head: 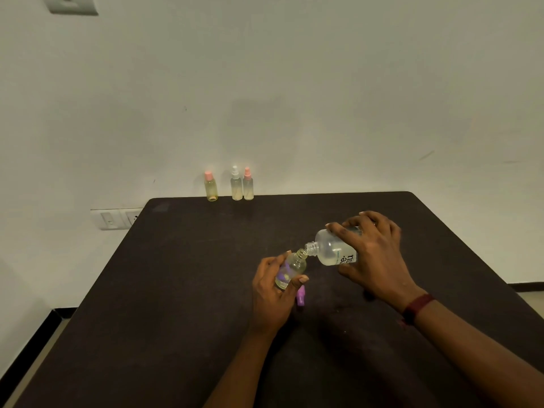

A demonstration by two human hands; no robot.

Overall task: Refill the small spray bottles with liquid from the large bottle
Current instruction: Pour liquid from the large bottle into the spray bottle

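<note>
Plastic by the look, so probably light and squeezable, the large bottle (332, 250) lies tilted in the right hand (375, 254), which grips its body. Its neck touches the mouth of the small bottle (293, 265). The left hand (273, 295) grips that likely slippery bottle low. A cap (301, 297) lies just beside it.

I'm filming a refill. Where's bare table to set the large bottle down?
Bare table left of the left hand and right of the right hand. Crowded: purple cap by the left hand, three spray bottles at the far edge.
</note>
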